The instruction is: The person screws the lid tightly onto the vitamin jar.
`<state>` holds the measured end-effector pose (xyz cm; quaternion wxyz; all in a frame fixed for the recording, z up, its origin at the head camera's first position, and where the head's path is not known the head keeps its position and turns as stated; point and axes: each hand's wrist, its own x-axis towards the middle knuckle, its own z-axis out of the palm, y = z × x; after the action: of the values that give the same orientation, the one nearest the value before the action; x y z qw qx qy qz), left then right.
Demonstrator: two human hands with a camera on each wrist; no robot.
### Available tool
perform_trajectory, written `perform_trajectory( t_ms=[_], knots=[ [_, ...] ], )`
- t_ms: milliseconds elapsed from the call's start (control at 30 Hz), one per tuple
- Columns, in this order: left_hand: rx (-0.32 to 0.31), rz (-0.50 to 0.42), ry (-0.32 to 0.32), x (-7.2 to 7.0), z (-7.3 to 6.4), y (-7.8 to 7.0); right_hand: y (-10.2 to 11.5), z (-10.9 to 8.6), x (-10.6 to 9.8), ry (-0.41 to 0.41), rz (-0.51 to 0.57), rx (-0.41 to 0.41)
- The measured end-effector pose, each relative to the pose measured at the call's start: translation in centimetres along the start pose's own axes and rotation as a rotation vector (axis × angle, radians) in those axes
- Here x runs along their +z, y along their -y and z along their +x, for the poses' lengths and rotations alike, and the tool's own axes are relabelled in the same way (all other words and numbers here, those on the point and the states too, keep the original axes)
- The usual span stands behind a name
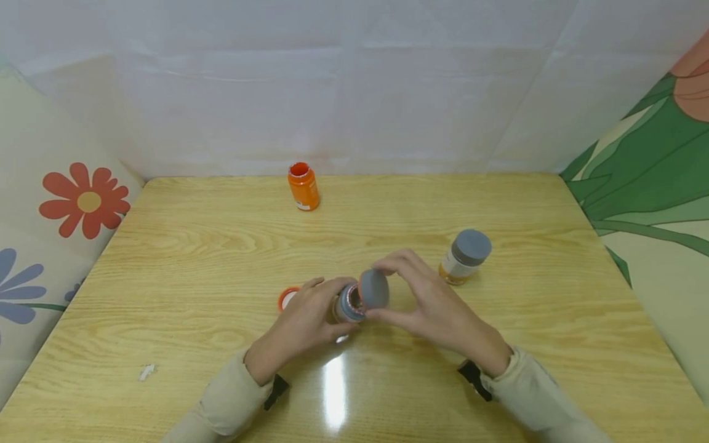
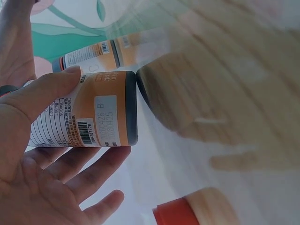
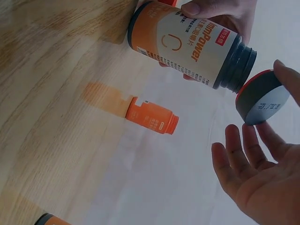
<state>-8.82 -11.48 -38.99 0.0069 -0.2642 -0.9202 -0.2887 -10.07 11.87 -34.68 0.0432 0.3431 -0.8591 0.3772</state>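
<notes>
My left hand (image 1: 307,317) grips a supplement bottle (image 3: 192,44) with a dark grey neck and an orange-and-white label. Its mouth is uncovered, as the right wrist view shows. A grey screw cap (image 1: 375,289) with a red inner edge is pinched between the thumb and fingers of my right hand (image 1: 434,304). The cap is tilted beside the bottle's mouth, close to its rim; whether they touch I cannot tell. In the left wrist view the bottle's dark base (image 2: 131,108) is near the tabletop.
An uncapped orange bottle (image 1: 304,189) stands at the table's back. A second grey-capped bottle (image 1: 465,257) stands right of my right hand. An orange-red cap (image 1: 284,298) with a white inside lies beside my left hand. A small white scrap (image 1: 146,372) lies front left.
</notes>
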Motion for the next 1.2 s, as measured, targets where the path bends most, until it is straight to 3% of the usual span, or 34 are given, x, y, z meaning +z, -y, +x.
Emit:
perform_trajectory(
  t_ms=[667, 1000, 1200],
  knots=[
    [0.015, 0.048, -0.037, 0.13, 0.05, -0.05, -0.08, 0.26, 0.32, -0.014, -0.102, -0.067],
    [0.015, 0.071, -0.057, 0.24, 0.16, -0.44, -0.35, 0.08, 0.59, 0.004, -0.134, -0.068],
    [0.016, 0.08, -0.066, 0.34, 0.28, -0.6, -0.48, -0.14, 0.59, 0.016, -0.163, -0.024]
  ],
)
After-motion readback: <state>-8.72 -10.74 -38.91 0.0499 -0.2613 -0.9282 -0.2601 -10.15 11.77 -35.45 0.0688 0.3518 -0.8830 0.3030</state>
